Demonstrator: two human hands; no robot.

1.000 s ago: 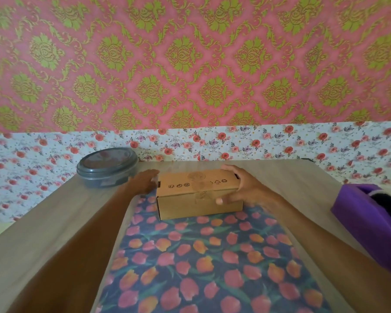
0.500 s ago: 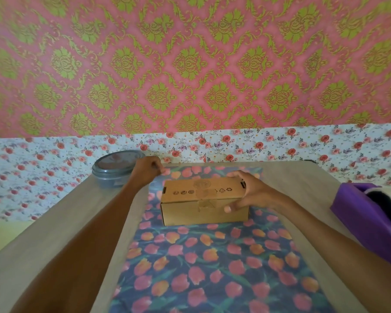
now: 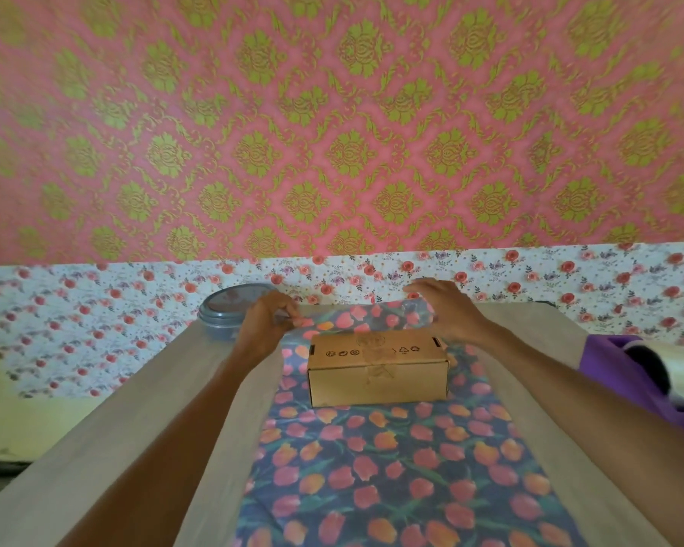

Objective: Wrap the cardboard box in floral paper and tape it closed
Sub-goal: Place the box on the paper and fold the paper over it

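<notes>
We are early in the wrap: the stiff, rectangular cardboard box point(image 3: 378, 369) sits bare on the far half of the floral paper point(image 3: 372, 467), a glossy tulip-printed sheet lying flat along the wood-grain bench point(image 3: 135, 408). Our left hand point(image 3: 267, 321) pinches the sheet's far left corner, fingers curled, while our right hand point(image 3: 445, 309) curves its fingers round the lifted, thin, crinkly far right edge. By our judgement every fold and all the taping are left to do.

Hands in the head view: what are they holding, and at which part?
The left hand and right hand hold the floral paper by its far edge.
</notes>
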